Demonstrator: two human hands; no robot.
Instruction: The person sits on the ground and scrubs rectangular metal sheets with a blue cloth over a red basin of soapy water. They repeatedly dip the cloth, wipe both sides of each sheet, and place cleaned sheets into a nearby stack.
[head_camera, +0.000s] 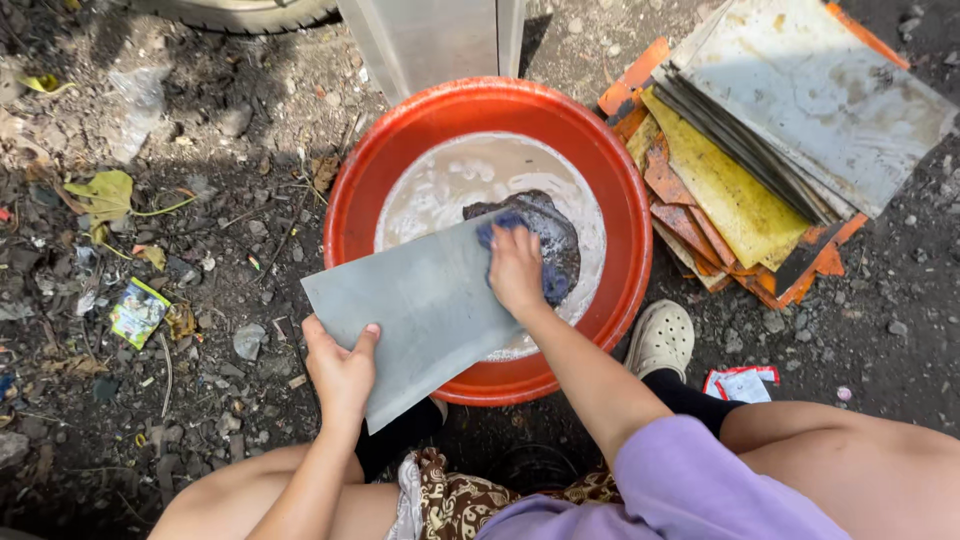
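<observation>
Grey sheet (425, 305) lies across near-left rim of red basin (352, 215), long axis near-left to far-right. Left hand (340, 372) grip closed on near edge; right hand (515, 270) presses blue cloth (545, 235) onto far end.

left hand (340, 372): grips grey sheet (420, 305) | right hand (517, 270): presses blue cloth (545, 235) | red basin (355, 200): soapy water

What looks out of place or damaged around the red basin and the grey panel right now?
The stack of flat panels beside the round red plastic basin is fanned askew, and its orange ones have chipped, broken edges. The flat grey panel, held by the left hand and scrubbed by the right hand, looks intact.
</observation>
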